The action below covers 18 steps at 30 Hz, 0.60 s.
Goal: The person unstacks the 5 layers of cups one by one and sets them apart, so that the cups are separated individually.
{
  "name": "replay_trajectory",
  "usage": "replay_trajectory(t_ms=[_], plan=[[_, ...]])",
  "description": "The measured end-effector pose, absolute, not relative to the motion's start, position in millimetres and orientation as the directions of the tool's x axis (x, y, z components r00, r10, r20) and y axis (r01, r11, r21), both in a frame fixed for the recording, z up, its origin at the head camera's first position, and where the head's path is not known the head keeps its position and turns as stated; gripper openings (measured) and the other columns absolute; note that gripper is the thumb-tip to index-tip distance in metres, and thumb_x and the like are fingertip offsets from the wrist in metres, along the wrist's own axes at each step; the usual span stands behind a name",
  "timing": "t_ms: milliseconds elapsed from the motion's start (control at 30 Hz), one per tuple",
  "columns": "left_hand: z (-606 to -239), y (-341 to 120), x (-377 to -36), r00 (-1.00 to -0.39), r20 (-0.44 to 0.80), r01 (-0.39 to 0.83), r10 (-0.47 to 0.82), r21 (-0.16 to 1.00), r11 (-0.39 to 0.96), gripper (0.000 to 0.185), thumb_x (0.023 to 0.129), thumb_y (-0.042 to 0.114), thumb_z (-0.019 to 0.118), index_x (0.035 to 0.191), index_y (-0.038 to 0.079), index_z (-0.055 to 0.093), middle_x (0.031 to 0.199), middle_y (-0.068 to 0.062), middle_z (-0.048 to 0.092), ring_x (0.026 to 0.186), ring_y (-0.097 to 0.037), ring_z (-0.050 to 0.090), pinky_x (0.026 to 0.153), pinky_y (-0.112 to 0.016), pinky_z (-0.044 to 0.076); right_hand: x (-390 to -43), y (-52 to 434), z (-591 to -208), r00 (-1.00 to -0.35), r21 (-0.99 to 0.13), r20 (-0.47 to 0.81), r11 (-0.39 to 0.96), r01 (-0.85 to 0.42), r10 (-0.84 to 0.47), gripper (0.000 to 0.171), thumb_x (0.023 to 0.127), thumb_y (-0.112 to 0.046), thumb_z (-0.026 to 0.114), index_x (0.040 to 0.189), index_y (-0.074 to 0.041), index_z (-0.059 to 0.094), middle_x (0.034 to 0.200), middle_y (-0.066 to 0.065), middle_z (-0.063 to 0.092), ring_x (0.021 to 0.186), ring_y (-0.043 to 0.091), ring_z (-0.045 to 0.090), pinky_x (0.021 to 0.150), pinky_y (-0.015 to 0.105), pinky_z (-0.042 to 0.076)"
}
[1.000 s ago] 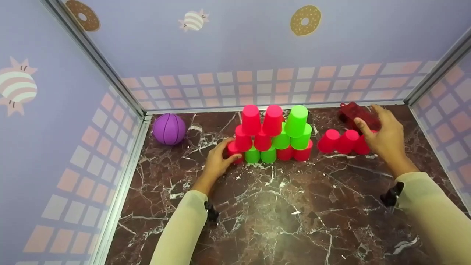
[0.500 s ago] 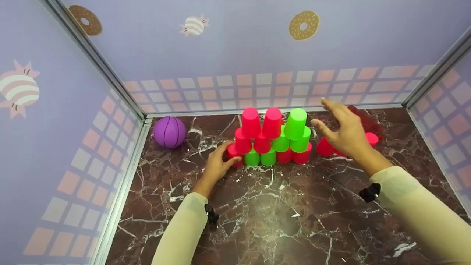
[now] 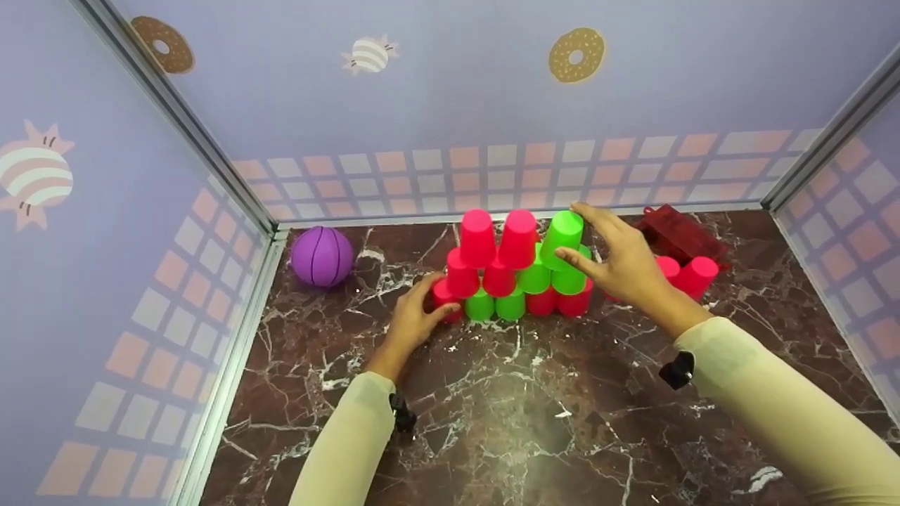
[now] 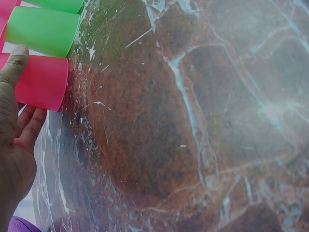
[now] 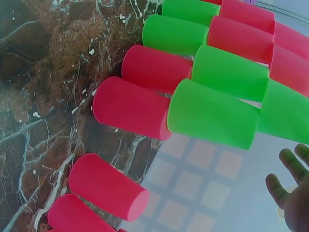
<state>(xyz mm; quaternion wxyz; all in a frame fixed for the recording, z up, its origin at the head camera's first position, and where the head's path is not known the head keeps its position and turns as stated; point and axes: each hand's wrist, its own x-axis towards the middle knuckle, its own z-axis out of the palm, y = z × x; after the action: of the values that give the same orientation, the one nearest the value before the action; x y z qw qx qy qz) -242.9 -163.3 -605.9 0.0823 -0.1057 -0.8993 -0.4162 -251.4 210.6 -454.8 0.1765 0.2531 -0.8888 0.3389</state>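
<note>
Upside-down pink-red and green plastic cups stand in a three-tier stack at the back of the table. My left hand (image 3: 409, 320) holds the leftmost bottom red cup (image 4: 43, 84), thumb on its near side and fingers round the far side. At the right end of the top tier is a green cup (image 3: 562, 235), with my right hand (image 3: 622, 260) beside it. In the right wrist view the spread fingers (image 5: 292, 164) appear apart from this cup. Two red cups (image 3: 477, 239) share the top tier. Loose red cups (image 3: 699, 276) stand right of the stack, partly hidden by my right hand.
A purple ball (image 3: 322, 256) sits at the back left. Behind the loose cups lies a dark red, translucent object (image 3: 682, 235); its kind is unclear. Patterned panels (image 3: 422, 91) enclose the marble-look table (image 3: 492, 407) at the back and sides.
My right hand has moved left from above the loose red cups to the green cup on the top tier. The left hand stays at the bottom red cup.
</note>
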Motion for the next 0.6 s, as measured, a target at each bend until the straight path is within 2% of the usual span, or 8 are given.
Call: replay_trajectory(t_ms=[400,533,600], plan=[[-604.9,-161.1,-241.7,-0.953,0.274,0.292,0.128,0.728,0.620,0.073,0.086,0.033,0.092,0.148,0.007,0.064,0.147,-0.020,0.072,0.131,-0.043,0.072,0.112,-0.061,0.057,-252.8,206.3,-461.3,-0.806,-0.516,0.501,0.640,-0.570,-0.314,0.067,0.101,-0.025,0.085,0.158,-0.003,0.057,0.147,0.022,0.070,0.128,0.040,0.072,0.111,0.054,0.059],[-606.3,-161.6,-242.2,-0.955,0.269,0.287,0.125,0.730,0.621,0.072,0.087,0.034,0.092,0.148,0.008,0.064,0.146,-0.020,0.072,0.130,-0.043,0.072,0.111,-0.060,0.057,-252.4,205.1,-461.5,-0.804,-0.517,0.502,0.635,-0.574,-0.318,0.066,0.101,-0.024,0.084,0.157,-0.003,0.057,0.135,0.021,0.074,0.101,0.035,0.070,0.091,0.047,0.061],[-606.4,-161.9,-242.0,-0.955,0.269,0.287,0.125,0.730,0.621,0.071,0.088,0.034,0.091,0.149,0.008,0.064,0.146,-0.020,0.072,0.129,-0.043,0.073,0.111,-0.060,0.058,-252.5,204.8,-461.7,-0.803,-0.515,0.505,0.636,-0.575,-0.317,0.066,0.101,-0.023,0.084,0.157,-0.003,0.057,0.135,0.021,0.074,0.100,0.034,0.069,0.090,0.047,0.060]])
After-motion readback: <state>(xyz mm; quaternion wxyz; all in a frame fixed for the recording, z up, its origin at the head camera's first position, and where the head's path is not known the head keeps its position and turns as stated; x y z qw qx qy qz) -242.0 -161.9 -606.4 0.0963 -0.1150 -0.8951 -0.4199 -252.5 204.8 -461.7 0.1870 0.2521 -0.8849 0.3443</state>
